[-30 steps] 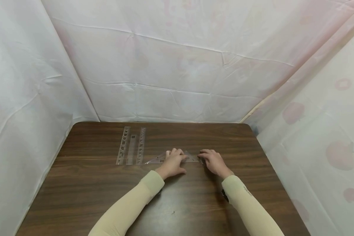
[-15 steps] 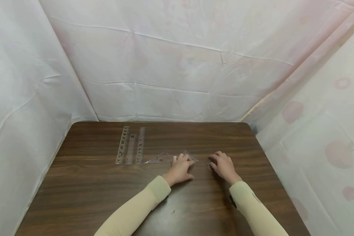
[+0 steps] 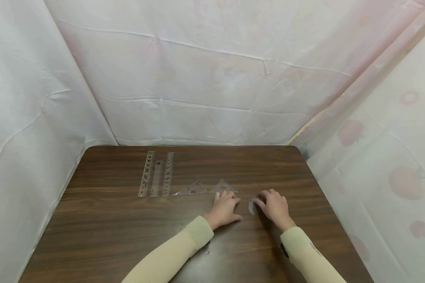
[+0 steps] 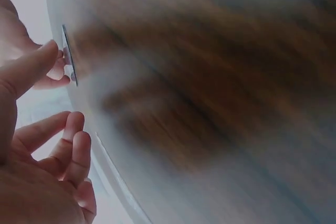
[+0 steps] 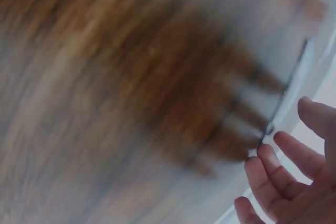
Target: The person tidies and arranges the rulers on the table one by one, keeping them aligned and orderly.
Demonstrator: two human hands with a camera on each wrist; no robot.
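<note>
On the dark wooden table (image 3: pixel 120 232), my left hand (image 3: pixel 226 207) lies flat with relaxed fingers, its fingertips at the near edge of a small clear triangle (image 3: pixel 224 186). My right hand (image 3: pixel 273 205) rests its fingertips on a small clear half-round piece (image 3: pixel 251 206) lying flat beside it. A longer, flatter clear triangle (image 3: pixel 193 190) sits left of the small one. The left wrist view is blurred and shows my loosely spread fingers (image 4: pixel 68 145) near a thin clear edge (image 4: pixel 69 65). The right wrist view, also blurred, shows my fingers (image 5: pixel 273 177) relaxed by the table.
Three clear stencil rulers (image 3: pixel 157 175) lie side by side at the back left of the table. White sheeting (image 3: pixel 212 78) closes in the back and both sides. The table's rounded right corner (image 3: pixel 297 151) meets the sheeting.
Both hands have drawn back toward me and to the right. The left hand came off the triangles, uncovering them. The right hand slid the half-round piece nearer.
</note>
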